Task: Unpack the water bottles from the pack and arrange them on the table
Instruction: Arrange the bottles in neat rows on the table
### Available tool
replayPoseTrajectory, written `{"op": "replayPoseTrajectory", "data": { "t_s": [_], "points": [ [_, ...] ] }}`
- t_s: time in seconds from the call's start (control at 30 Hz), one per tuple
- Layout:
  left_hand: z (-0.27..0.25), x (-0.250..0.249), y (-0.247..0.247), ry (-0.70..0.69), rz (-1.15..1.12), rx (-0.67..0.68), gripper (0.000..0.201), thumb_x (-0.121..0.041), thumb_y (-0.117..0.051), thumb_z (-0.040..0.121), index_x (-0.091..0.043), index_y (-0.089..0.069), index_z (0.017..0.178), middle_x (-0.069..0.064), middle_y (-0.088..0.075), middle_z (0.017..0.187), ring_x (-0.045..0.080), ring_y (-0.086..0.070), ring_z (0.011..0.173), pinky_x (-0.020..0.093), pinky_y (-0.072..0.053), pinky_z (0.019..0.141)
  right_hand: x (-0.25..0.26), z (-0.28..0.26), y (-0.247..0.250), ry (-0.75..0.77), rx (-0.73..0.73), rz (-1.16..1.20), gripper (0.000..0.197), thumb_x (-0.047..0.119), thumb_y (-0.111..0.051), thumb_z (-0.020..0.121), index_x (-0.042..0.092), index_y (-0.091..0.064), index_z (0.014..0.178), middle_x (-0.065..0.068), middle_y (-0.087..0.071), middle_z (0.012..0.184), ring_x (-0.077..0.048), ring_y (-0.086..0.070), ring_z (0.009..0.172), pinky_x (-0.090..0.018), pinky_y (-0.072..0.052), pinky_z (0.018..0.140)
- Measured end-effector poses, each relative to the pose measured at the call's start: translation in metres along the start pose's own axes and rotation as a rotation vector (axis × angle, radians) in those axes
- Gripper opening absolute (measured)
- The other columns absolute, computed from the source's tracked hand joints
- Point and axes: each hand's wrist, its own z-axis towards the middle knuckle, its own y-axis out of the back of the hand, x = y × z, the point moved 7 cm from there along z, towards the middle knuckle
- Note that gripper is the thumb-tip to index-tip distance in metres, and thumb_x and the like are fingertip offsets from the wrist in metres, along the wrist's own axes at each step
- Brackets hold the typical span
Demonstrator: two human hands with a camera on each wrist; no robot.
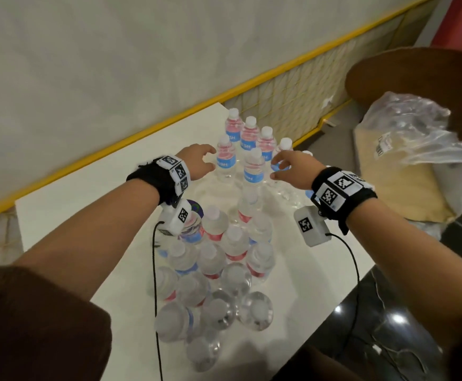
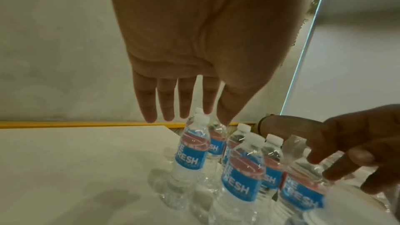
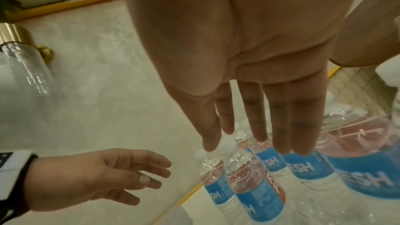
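Several upright water bottles (image 1: 254, 169) with blue labels and white caps stand clustered at the far right of the white table (image 1: 92, 193). A second cluster of bottles (image 1: 213, 265) stands nearer to me. My left hand (image 1: 201, 160) hovers just left of the far cluster, with straight fingers (image 2: 166, 105) and nothing in it. My right hand (image 1: 287, 167) reaches in from the right, its fingers (image 3: 279, 126) extended above the caps. In the left wrist view my right hand (image 2: 357, 146) has its fingertips at the shoulder of a right-hand bottle (image 2: 303, 192); whether they touch it is unclear.
The crumpled clear plastic wrap (image 1: 416, 127) lies on a cushion beside a brown round chair back (image 1: 416, 72) at the right. A yellow-framed wire partition (image 1: 293, 97) runs behind the table. Cables (image 1: 155, 270) hang from both wrist cameras across the near bottles.
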Motion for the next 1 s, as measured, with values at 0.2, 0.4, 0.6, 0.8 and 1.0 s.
{"op": "replayPoseTrajectory", "data": {
  "t_s": [0.2, 0.4, 0.6, 0.8, 1.0],
  "points": [
    [0.032, 0.006, -0.008, -0.023, -0.049, 0.0, 0.058, -0.023, -0.057, 0.091, -0.022, -0.033, 0.145, 0.015, -0.038, 0.145, 0.031, -0.044, 0.129, 0.036, -0.036, 0.104, 0.01, 0.033, -0.006, 0.046, -0.003, -0.003, 0.055, 0.029, -0.064, 0.087, 0.022, -0.041, 0.137, -0.008, -0.051, 0.133, -0.023, -0.05, 0.12, -0.026, -0.036, 0.089],
    [0.055, 0.005, -0.008, -0.028, -0.066, 0.038, 0.061, -0.024, -0.058, 0.091, -0.021, -0.032, 0.145, 0.014, -0.031, 0.148, 0.031, -0.042, 0.131, 0.037, -0.036, 0.109, 0.02, 0.062, -0.016, 0.147, 0.03, -0.015, 0.054, 0.024, -0.062, 0.089, 0.024, -0.04, 0.138, -0.009, -0.051, 0.132, -0.023, -0.05, 0.121, -0.027, -0.038, 0.094],
    [0.07, -0.002, 0.006, -0.004, -0.077, 0.01, 0.06, -0.028, -0.058, 0.092, -0.021, -0.032, 0.145, 0.011, -0.032, 0.149, 0.029, -0.044, 0.129, 0.034, -0.036, 0.107, 0.015, 0.085, -0.025, 0.183, 0.051, -0.085, 0.055, 0.027, -0.063, 0.088, 0.024, -0.041, 0.137, -0.01, -0.052, 0.13, -0.026, -0.051, 0.117, -0.032, -0.041, 0.098],
    [0.076, -0.015, -0.001, 0.015, -0.073, 0.057, 0.057, -0.021, -0.054, 0.094, -0.014, -0.032, 0.146, 0.011, -0.033, 0.15, 0.028, -0.04, 0.133, 0.03, -0.032, 0.106, 0.013, 0.092, -0.034, 0.22, 0.02, -0.036, 0.045, 0.023, -0.062, 0.087, 0.024, -0.047, 0.129, -0.011, -0.052, 0.125, -0.029, -0.053, 0.109, -0.038, -0.044, 0.095],
    [0.081, -0.023, -0.006, -0.001, -0.025, 0.048, 0.052, -0.019, -0.051, 0.094, -0.024, -0.037, 0.144, 0.013, -0.043, 0.145, 0.031, -0.044, 0.13, 0.032, -0.034, 0.104, 0.014, 0.1, -0.032, 0.223, -0.001, -0.008, 0.041, 0.018, -0.062, 0.087, 0.017, -0.05, 0.126, -0.014, -0.057, 0.116, -0.029, -0.054, 0.106, -0.028, -0.037, 0.083]
  ]
}}
